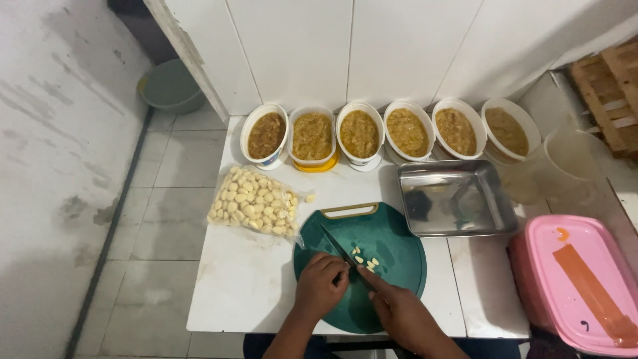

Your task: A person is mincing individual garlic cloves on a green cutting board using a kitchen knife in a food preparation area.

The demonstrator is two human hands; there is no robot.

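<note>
Low in the middle of the frame, the right hand grips a knife slanting up-left. Garlic pieces lie on the green cutting board, just above the curled left hand, which is nearer.

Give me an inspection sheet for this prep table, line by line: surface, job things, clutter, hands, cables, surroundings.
Surface: white table, tiled floor beside it.
Job's things: green cutting board, knife, cut garlic pieces, bag of peeled garlic.
Clutter: six filled tubs, empty steel tray, pink lidded box, clear jug.
Hands: left hand by the garlic; right hand holds the knife.
Cables: nothing seen.
Surroundings: white wall, grey basin, wooden crate.
</note>
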